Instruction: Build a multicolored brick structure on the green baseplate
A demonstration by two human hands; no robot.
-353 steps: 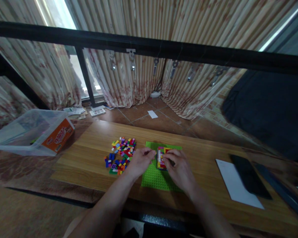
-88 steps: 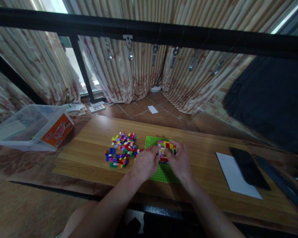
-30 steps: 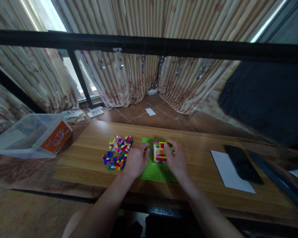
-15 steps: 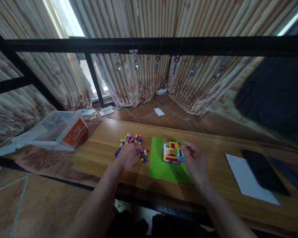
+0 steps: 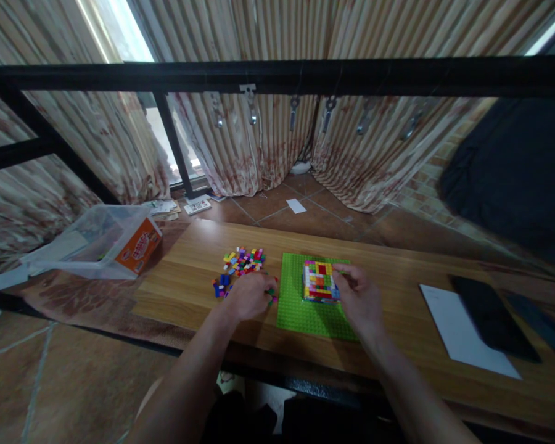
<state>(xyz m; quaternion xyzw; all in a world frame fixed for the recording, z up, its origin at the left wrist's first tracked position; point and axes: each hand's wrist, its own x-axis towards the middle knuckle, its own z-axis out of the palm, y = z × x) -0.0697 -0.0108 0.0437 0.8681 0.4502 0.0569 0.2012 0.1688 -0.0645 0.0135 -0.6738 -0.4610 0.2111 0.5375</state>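
Observation:
My left hand (image 5: 250, 296) reaches down over the near right part of a pile of loose toy bricks (image 5: 245, 260), fingers curled together. Its fingertips are at small green and red bricks by the baseplate's left edge; whether one is pinched is hidden. A low block built of toy bricks (image 5: 319, 280), its top patterned in red, yellow, white and other colours, sits on a green studded baseplate (image 5: 293, 314). Against the right side of that block, my right hand (image 5: 361, 296) has its thumb and fingers closed at the upper right corner. The hand covers that side.
Blue bricks (image 5: 222, 285) lie left of my left hand. A clear plastic bin (image 5: 92, 234) with an orange label stands beyond the wooden table's (image 5: 176, 277) left end. White paper (image 5: 462, 336) and a dark flat object (image 5: 494, 317) lie at right. A black rail (image 5: 277, 77) crosses above.
My left hand has moved right and slightly nearer, uncovering more of the pile and the blue bricks. The fingers of my right hand have shifted slightly left onto the block's edge.

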